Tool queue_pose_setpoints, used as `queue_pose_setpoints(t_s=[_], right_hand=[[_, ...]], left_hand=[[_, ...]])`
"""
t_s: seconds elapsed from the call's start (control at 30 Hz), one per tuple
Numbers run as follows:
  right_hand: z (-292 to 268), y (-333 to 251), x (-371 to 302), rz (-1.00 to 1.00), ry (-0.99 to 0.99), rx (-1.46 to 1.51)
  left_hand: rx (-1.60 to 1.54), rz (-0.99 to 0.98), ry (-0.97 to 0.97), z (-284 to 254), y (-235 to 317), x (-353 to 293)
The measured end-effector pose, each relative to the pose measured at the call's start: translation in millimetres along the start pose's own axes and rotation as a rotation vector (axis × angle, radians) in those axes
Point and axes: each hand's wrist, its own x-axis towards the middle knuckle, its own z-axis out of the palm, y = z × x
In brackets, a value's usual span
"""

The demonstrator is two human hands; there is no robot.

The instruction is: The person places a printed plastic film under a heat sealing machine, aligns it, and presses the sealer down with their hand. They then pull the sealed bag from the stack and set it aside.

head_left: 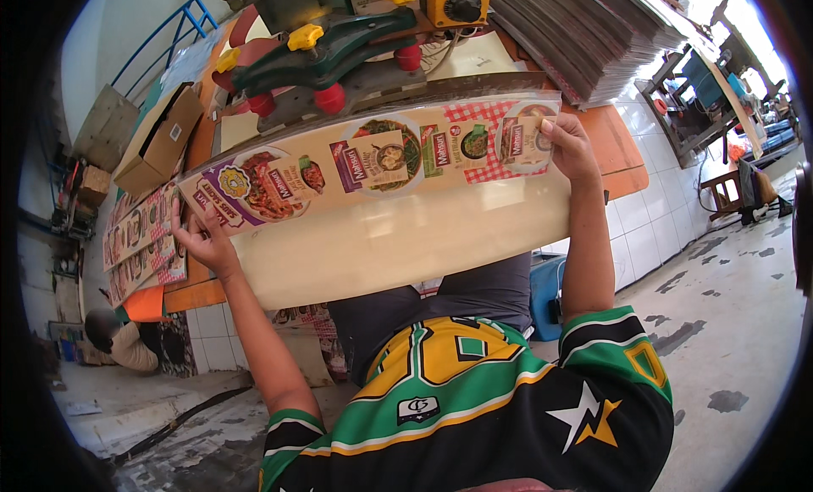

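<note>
Okay, your right hand at 2 o'clock pinches the right end of the printed strip, thumb on top. Your left hand at 9 touches the lower left corner, fingers spread; can't tell if closed. Strip spans 9 to 2, green clamp frame at 11.
</note>
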Motion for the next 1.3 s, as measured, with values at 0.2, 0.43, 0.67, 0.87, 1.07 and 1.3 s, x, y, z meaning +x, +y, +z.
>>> queue_pose_setpoints(t_s=[0.2, 0.43, 0.67, 0.87, 1.07, 1.3], right_hand=[[0, 5, -1, 0.014, -0.004, -0.107], [16, 1, 2, 0.009, -0.017, -0.324], [21, -3, -1, 0.046, -0.057, -0.324], [42, -2, -4, 0.162, -0.145, -0.239], [73, 5, -19, 0.198, -0.095, -0.231], [111, 12, -35, 0.198, -0.13, -0.23]], left_hand=[[0.172, -0.118, -0.041, 2, -7, 4], [0.202, -0.112, -0.015, -8, -26, 5], [0.181, -0.113, 0.053, -10, -25, 6], [0.097, -0.108, 0.127, -19, -37, 11], [0.109, -0.111, 0.34, -19, -19, 12], [0.361, 0.148, 0.528, 5, 69, 4]])
